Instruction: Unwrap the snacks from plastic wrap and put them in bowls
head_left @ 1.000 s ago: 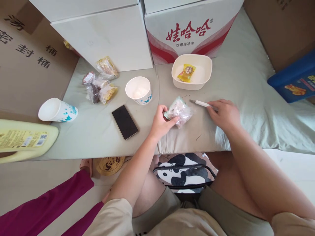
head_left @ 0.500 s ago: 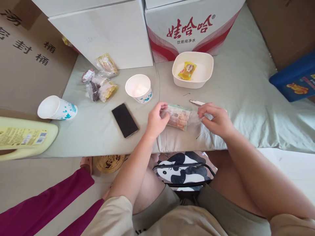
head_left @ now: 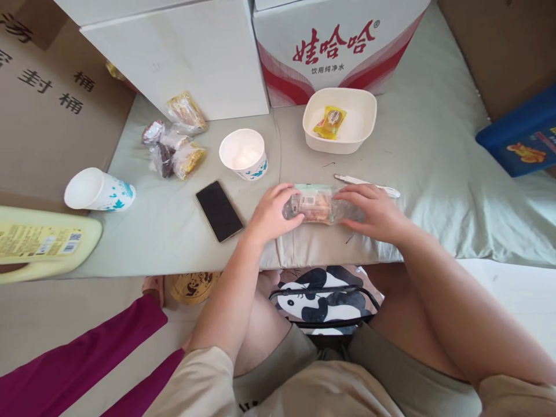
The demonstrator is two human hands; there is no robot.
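Counted: two paper cups, one phone, one bowl with one yellow sachet inside, one cutter, one barcoded packet. Packet was held over near side of cloth, left end clasped by left hand, right end by right hand. A second earlier, cutter was held by right hand; since laid just beyond

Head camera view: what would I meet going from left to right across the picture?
Pale green jug → leftmost paper cup → cluster of wrapped packets → phone → left hand → clear-wrapped package → right hand → blue container.
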